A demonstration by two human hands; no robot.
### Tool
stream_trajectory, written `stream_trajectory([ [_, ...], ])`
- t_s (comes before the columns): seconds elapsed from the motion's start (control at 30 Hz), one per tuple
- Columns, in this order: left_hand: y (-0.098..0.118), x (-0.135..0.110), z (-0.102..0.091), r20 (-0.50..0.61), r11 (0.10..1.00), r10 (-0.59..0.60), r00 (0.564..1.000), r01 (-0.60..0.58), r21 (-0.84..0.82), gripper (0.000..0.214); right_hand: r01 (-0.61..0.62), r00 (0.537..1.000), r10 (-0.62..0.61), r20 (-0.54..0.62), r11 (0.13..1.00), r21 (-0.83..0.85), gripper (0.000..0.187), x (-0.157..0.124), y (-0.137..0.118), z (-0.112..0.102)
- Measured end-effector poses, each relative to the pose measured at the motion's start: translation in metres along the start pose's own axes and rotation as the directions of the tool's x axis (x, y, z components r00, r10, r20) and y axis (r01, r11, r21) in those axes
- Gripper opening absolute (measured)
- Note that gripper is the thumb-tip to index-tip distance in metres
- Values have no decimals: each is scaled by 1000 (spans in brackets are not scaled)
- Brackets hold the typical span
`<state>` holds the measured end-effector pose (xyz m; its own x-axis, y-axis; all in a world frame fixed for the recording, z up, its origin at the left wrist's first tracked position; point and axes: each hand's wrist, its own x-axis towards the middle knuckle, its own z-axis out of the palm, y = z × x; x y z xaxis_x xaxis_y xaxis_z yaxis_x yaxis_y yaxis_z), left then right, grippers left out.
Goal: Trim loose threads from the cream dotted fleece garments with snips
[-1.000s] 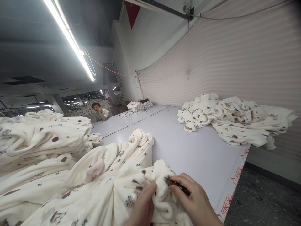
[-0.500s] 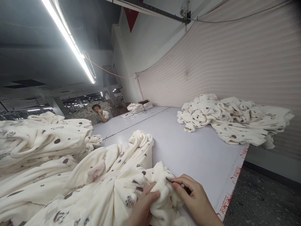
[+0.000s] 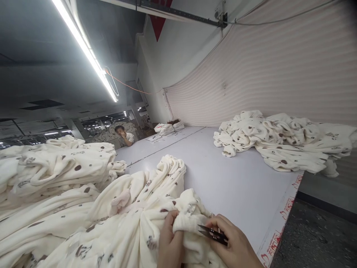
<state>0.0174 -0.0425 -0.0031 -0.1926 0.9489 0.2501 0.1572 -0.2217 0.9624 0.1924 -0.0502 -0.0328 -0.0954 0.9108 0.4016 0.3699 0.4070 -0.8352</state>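
Note:
A cream fleece garment [image 3: 150,219] with brown spots and small printed figures lies bunched at the near side of the table. My left hand [image 3: 170,238] pinches a folded edge of it, thumb and fingers closed on the cloth. Black thread snips [image 3: 213,234] sit in my right hand [image 3: 232,238], their blades apart and pointing left at the fold. The blade tips lie against or just in front of the fabric; I cannot tell whether they touch it. Part of my right fingers is hidden behind the snips and cloth.
A tall heap of the same fleece [image 3: 69,167] stands on the left, and another pile [image 3: 279,141] lies at the right table edge. Folded white stacks [image 3: 164,129] are at the far end of the table [image 3: 223,178]. A person [image 3: 125,136] sits beyond it.
The snips have turned so both open blades show beside the fold. My left hand has shifted its grip upward on the cloth. The view has swung slightly left.

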Motion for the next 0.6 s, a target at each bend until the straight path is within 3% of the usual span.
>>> stream_trajectory([
  [0.13,-13,-4,7,74,974,-59,996,74,-215,21,73,997,-71,-22,993,97,26,0,-13,1],
  [0.3,-20,-7,6,95,972,-28,995,49,-230,19,55,998,-55,-6,997,54,22,8,-14,1],
  [0.37,-17,-9,4,92,987,21,995,-5,-163,20,33,999,-33,6,998,58,21,8,-14,-1],
  [0.47,-12,-14,1,48,980,182,982,-185,67,27,45,997,-48,62,998,48,25,7,-19,-8],
  [0.53,-10,-17,0,-35,938,295,955,-283,200,34,56,993,-60,97,997,46,26,6,-27,-12],
  [0.6,-9,-19,0,-137,920,348,928,-309,242,43,60,989,-69,133,996,71,25,8,-34,-15],
])
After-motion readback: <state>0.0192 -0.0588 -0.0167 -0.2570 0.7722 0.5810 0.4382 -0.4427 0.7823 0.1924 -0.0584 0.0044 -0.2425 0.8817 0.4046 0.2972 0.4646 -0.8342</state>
